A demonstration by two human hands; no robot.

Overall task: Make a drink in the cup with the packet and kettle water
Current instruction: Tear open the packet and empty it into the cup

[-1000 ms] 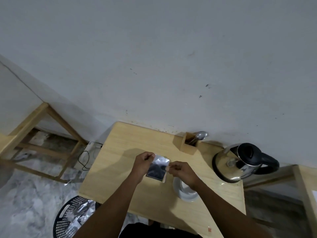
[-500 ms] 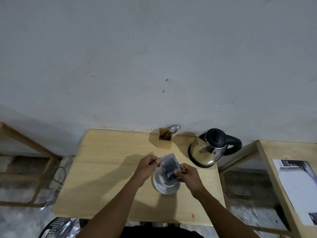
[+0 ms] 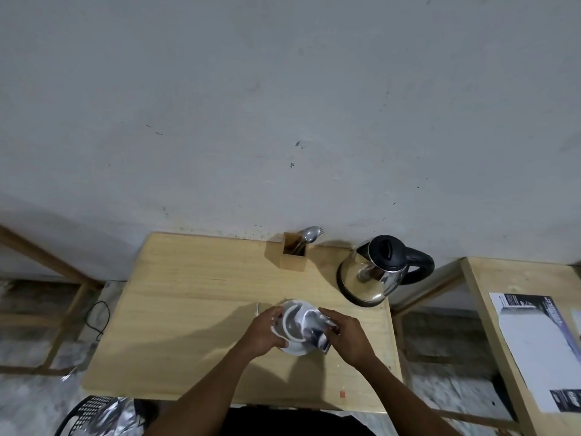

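Change of hold since a second ago. Back then, both hands on the packet, left of the cup, pulling at its top. Now, in the lower middle of the frame, only the right hand [image 3: 349,338] pinching the packet [image 3: 314,329], fingers curled round its edge. Left hand [image 3: 264,333] off the packet and wrapped round the side of the white cup [image 3: 290,322], keeping it steady on its saucer [image 3: 298,350]. Packet tilted, one end right over the mouth of the cup, touching the rim or just above it; hard to tell which. Likely meaning: packet open at last, powder going in or about to. No powder plain to see, too blurry. Kettle [image 3: 377,272] up and to the right on the worktop [image 3: 195,294], lid down, no hand on it, so probably no water in the cup yet. Spoon [image 3: 309,235] standing in the wooden box [image 3: 294,258] by the wall, handy for stirring later. Next job, most likely: empty the packet, then reach for the kettle.
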